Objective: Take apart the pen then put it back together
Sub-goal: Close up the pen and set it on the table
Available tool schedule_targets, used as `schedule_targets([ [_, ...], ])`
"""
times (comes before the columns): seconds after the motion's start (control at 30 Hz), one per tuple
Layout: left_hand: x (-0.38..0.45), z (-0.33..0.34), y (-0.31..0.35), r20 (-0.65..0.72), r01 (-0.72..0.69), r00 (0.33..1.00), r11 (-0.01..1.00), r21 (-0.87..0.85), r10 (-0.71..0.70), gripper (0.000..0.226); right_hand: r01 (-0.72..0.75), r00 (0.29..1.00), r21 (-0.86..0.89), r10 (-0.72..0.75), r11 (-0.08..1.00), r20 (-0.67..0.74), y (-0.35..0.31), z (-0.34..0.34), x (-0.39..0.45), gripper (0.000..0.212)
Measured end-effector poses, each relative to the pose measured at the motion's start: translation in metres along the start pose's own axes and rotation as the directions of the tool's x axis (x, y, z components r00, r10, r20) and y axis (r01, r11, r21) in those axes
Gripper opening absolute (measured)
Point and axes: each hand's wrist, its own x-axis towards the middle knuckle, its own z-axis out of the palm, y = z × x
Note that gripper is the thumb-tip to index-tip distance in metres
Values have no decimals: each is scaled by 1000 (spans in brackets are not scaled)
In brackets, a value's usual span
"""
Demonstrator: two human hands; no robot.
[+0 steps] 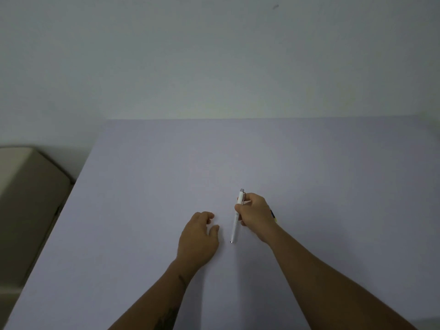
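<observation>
Right of frame centre we see the slim white plastic pen [236, 220], whole, with a grey push-button at its far end and a metal tip pointing toward the camera. The right hand [256, 216] grips its upper barrel, fingers [238, 207] closed around it near the clip. The left hand [198, 236] rests just beside it, fingers loosely curled, holding nothing, on the pale lavender table [142, 186]. A beige cushioned seat [28, 198] occupies the left edge.

One white pen [237, 216], whole, near centre; two bare hands, left [198, 236] and right [256, 216]; one worktop [309, 175]; one beige object [26, 201] at far left.
</observation>
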Motion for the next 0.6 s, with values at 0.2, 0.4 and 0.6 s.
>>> schedule_targets([
  [0.2, 10, -7, -38, 280, -105, 956, 796, 597, -84, 92, 56, 996, -268, -73, 962, -54, 13, 1, 6, 28],
  [0.4, 16, 0, -51, 316, -94, 935, 748, 657, -160, 101, 43, 997, -450, -67, 892, -39, 18, 20, 12, 37],
  [0.6, 15, 2, -54, 298, -103, 945, 737, 667, -138, 99, 4, 999, -515, -26, 857, -36, 22, 35, 15, 32],
])
